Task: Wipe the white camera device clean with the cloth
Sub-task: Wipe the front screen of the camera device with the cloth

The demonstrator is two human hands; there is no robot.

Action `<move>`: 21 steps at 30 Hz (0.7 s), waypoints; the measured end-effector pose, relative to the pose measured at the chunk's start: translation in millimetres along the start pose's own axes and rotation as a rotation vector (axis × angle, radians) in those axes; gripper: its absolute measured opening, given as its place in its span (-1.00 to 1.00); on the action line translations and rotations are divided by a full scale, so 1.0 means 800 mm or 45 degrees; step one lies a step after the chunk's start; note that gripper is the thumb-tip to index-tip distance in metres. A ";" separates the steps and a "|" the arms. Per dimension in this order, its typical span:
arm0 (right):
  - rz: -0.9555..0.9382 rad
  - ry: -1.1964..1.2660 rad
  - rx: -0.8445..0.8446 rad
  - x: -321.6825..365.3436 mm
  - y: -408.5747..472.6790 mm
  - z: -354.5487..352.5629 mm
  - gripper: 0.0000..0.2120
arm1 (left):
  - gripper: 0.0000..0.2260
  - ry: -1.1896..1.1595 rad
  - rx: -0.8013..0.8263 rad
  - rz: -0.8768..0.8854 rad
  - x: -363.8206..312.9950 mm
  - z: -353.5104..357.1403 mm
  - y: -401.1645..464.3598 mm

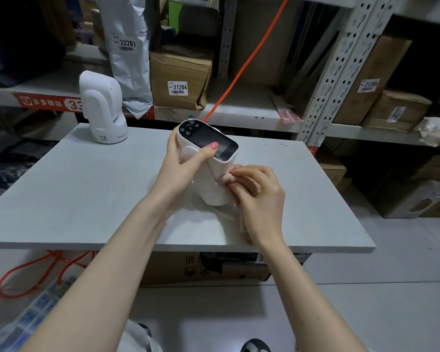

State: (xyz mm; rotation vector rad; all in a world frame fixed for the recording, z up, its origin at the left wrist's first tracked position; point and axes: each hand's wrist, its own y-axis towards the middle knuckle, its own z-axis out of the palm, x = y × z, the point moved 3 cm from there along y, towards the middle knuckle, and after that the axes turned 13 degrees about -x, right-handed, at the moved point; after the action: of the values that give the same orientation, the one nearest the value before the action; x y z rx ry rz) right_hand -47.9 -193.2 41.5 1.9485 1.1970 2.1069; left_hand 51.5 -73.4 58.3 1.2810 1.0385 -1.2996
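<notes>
A white camera device (215, 184) with a black glossy face and lenses at its top stands tilted on the grey table (87, 189), near the middle. My left hand (181, 166) grips its head from the left, thumb resting on the black face. My right hand (258, 196) holds a pink cloth (229, 177) bunched against the device's right side, just below the head. Part of the cloth hangs down under my right palm toward the table.
A second white camera device (103, 110) stands upright at the table's far left corner. Metal shelves behind carry labelled cardboard boxes (179, 77) and a grey parcel bag (130, 52). An orange cable (244, 64) runs diagonally behind the table. More boxes sit under the table and at the right.
</notes>
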 end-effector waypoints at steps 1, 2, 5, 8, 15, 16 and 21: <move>0.036 0.006 -0.007 -0.001 0.001 0.000 -0.82 | -0.50 0.022 0.020 0.020 -0.001 -0.001 0.000; 0.065 0.010 -0.019 -0.002 0.002 0.000 -0.80 | -0.49 0.042 0.042 0.039 -0.002 -0.002 0.000; 0.130 0.038 -0.065 -0.004 0.004 -0.003 -0.74 | -0.30 0.073 0.102 0.054 0.001 -0.003 0.004; 0.209 0.037 -0.099 -0.008 0.006 -0.006 -0.76 | -0.21 0.109 0.124 0.061 0.002 -0.003 0.005; 0.401 0.127 -0.146 -0.012 0.014 -0.007 -0.86 | -0.21 0.144 0.293 0.132 0.004 0.003 0.001; 0.417 0.163 -0.159 -0.010 0.017 -0.008 -0.87 | -0.22 0.144 0.326 0.157 0.005 0.005 -0.002; 0.488 0.237 -0.165 -0.003 0.025 -0.012 -0.87 | -0.22 0.110 0.492 0.192 0.006 0.015 -0.009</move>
State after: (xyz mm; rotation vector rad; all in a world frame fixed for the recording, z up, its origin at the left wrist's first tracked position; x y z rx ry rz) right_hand -46.4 -213.0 51.3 2.0968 0.7247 2.5217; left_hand 42.9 -84.3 54.3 1.6844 0.7524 -1.3798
